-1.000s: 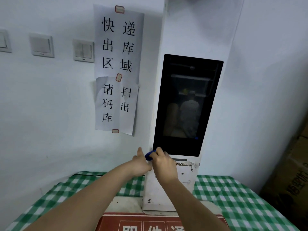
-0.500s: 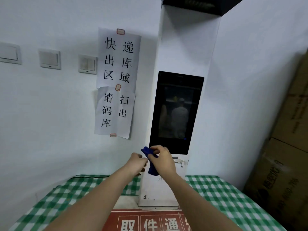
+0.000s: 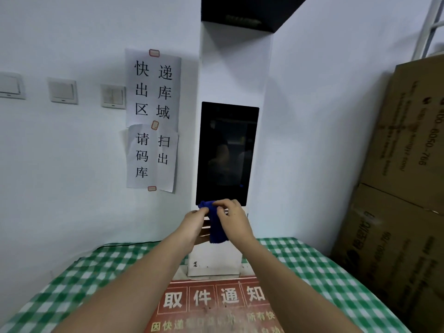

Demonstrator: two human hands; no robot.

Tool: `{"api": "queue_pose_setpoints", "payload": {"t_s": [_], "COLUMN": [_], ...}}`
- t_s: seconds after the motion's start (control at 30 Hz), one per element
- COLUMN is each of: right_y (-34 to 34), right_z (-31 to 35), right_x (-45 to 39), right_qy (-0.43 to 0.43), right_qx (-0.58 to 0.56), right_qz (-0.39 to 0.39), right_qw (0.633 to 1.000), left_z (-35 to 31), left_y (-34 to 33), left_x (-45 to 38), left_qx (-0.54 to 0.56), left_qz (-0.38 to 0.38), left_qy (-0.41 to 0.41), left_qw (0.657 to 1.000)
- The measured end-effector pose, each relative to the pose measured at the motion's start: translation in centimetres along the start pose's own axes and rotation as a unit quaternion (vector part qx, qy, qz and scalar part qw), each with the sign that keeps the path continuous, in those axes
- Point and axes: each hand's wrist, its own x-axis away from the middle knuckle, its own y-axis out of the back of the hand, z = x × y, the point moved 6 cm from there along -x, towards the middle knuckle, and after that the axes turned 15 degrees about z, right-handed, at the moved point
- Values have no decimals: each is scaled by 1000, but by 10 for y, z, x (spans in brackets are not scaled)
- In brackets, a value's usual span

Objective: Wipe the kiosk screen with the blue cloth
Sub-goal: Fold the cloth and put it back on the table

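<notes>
The blue cloth (image 3: 216,224) hangs bunched between both hands just below the dark kiosk screen (image 3: 227,152), pinched at its top by the right hand (image 3: 231,218) and the left hand (image 3: 194,221), so wiping with such a narrow wad could miss the corners or slip loose.

three wall switches (image 3: 63,90), two paper notices (image 3: 153,90), two cardboard boxes (image 3: 408,131)
</notes>
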Motion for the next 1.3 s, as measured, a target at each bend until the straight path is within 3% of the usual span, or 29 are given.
{"api": "queue_pose_setpoints", "payload": {"t_s": [0.33, 0.57, 0.73, 1.0, 1.3], "right_y": [75, 124, 131, 132, 129], "right_z": [-53, -77, -86, -90, -93], "right_x": [90, 121, 122, 98, 83], "right_qy": [-33, -32, -85, -126, -151], "right_qx": [94, 116, 90, 55, 2], "right_qz": [39, -1, 30, -3, -63], "right_qw": [994, 993, 992, 991, 986], "left_z": [43, 56, 57, 45, 44], "left_y": [-121, -177, -189, -173, -144], "left_x": [38, 41, 30, 3, -17], "left_qx": [-17, -5, -43, -118, -79], "left_qz": [-47, -39, -18, -8, -7], "left_qy": [-17, 0, -4, -28, -7], "left_qw": [999, 999, 999, 993, 997]}}
